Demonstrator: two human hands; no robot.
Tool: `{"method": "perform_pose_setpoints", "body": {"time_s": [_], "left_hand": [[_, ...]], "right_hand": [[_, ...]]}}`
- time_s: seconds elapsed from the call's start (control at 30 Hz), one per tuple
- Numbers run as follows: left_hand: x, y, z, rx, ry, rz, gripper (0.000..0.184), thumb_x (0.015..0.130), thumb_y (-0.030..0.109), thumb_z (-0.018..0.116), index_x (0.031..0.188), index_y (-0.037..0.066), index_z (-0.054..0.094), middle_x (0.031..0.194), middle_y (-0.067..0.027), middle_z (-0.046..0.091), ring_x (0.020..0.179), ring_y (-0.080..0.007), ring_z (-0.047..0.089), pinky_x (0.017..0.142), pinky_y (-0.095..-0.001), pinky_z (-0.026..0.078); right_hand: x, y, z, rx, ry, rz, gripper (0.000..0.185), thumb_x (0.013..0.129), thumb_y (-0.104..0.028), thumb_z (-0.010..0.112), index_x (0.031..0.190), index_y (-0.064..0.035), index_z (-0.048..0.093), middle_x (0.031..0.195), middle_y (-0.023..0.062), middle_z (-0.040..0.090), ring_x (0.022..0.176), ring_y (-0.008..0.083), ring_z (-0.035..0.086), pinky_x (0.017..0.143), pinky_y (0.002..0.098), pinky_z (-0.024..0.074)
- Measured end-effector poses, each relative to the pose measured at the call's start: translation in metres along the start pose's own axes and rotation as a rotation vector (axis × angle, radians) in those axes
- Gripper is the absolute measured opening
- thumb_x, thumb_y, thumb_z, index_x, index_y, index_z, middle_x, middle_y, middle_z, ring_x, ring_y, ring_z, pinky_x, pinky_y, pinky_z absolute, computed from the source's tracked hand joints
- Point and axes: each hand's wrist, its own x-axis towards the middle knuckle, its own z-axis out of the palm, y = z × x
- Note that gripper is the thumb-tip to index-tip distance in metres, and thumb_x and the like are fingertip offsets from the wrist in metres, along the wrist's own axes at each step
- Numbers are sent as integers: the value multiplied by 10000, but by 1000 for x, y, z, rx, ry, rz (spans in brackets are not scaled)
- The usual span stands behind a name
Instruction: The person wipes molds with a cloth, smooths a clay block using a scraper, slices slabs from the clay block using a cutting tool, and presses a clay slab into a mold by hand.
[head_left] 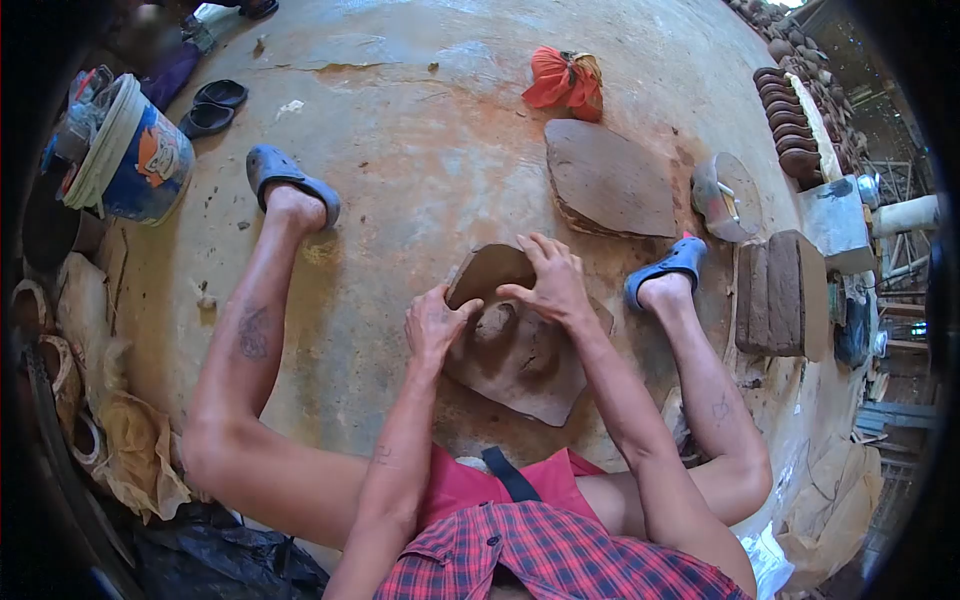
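A brown slab of wet clay [530,385] lies on the floor between my legs, its far edge curled up. A rounded bump [493,322] shows in its surface; what makes it is hidden. At the raised edge's left side, my left hand [438,322] grips the clay with fingers outside and thumb inside. My right hand [552,282] holds the right part of that edge, thumb inward and fingers over the rim. Beyond them lies a stack of flat clay sheets [610,178], near my right foot.
A red cloth bundle [566,85] sits beyond the sheets. To the right are a round metal container [725,197], thick clay blocks [780,295] and a row of brown pieces [787,125]. A bucket [140,155] and dark sandals [213,108] stand at left; another person is partly visible.
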Motion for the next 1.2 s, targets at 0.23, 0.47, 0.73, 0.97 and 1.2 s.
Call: {"method": "perform_pose_setpoints", "body": {"time_s": [0.23,0.47,0.73,0.97,1.2], "left_hand": [[5,3,16,146,144,13,574,741,549,855,989,38,769,899,-255,743,856,-465,729,746,-538,591],[6,-7,6,62,110,41,510,769,494,855,995,45,769,905,-250,743,887,-453,729,771,-540,583],[-15,-13,6,62,74,-43,426,778,400,855,1031,67,774,944,-230,750,907,-446,723,809,-535,572],[-23,-13,7,91,108,-100,414,788,386,841,1039,63,777,917,-256,739,904,-464,718,800,-546,570],[-45,-31,3,20,132,-96,462,779,400,846,1058,42,763,933,-264,739,914,-461,717,812,-549,566]], "right_hand": [[27,-10,14,8,-219,61,1059,607,-723,838,1458,-155,566,1262,133,696,1214,330,620,1016,512,411],[18,-22,15,-13,62,-136,1213,529,-677,891,1549,-187,456,1355,98,632,1256,316,575,1051,548,385],[18,-34,16,-62,-34,-22,1333,478,-699,893,1602,-198,381,1487,104,532,1392,351,453,1099,586,337],[24,-42,23,-99,-71,-97,1352,482,-686,903,1626,-261,321,1603,134,403,1453,435,371,1125,644,303],[29,-60,16,-131,-132,-264,1364,486,-709,886,1643,-336,266,1678,131,285,1537,488,207,1154,779,159]]}}
